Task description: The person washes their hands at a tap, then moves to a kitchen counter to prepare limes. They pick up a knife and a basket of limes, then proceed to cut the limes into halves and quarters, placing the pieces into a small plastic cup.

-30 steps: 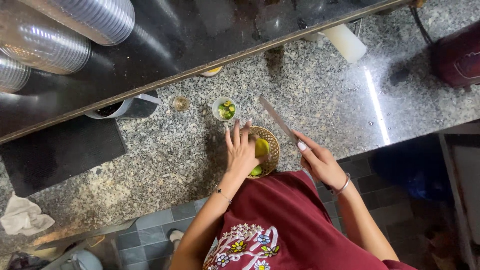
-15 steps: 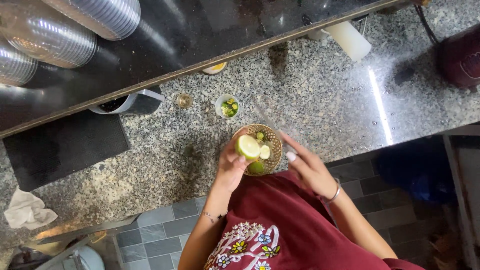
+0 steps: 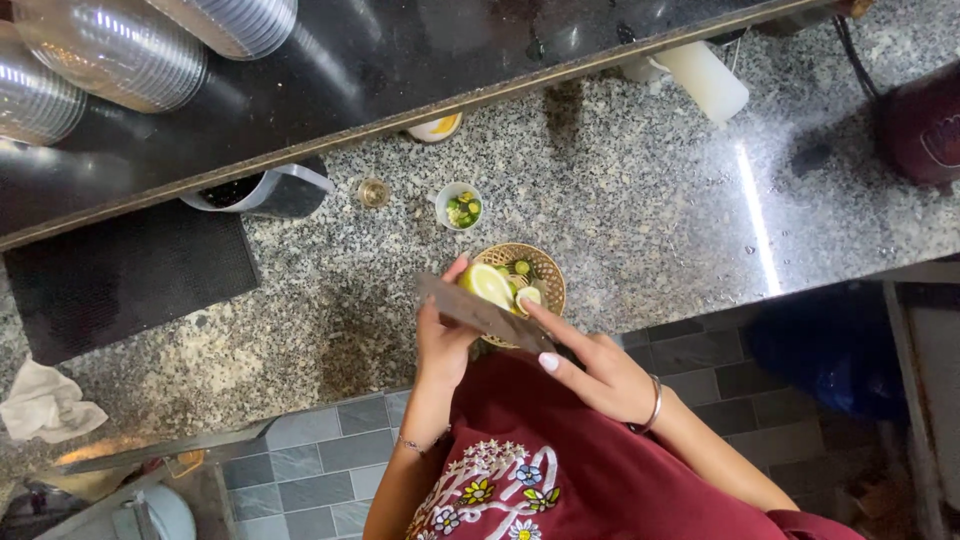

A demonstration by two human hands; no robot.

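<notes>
Maroon flower-embroidered top, silver bangle, thin bracelet

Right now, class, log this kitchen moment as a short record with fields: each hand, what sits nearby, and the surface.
Left hand: left hand holds a lime half, cut face up
Right hand: right hand grips a knife, blade laid across the lime
Below: woven basket with lime pieces
Nearby: small cup of green slices, small glass
Surface: speckled granite counter
Left side: black mat, crumpled cloth
</notes>
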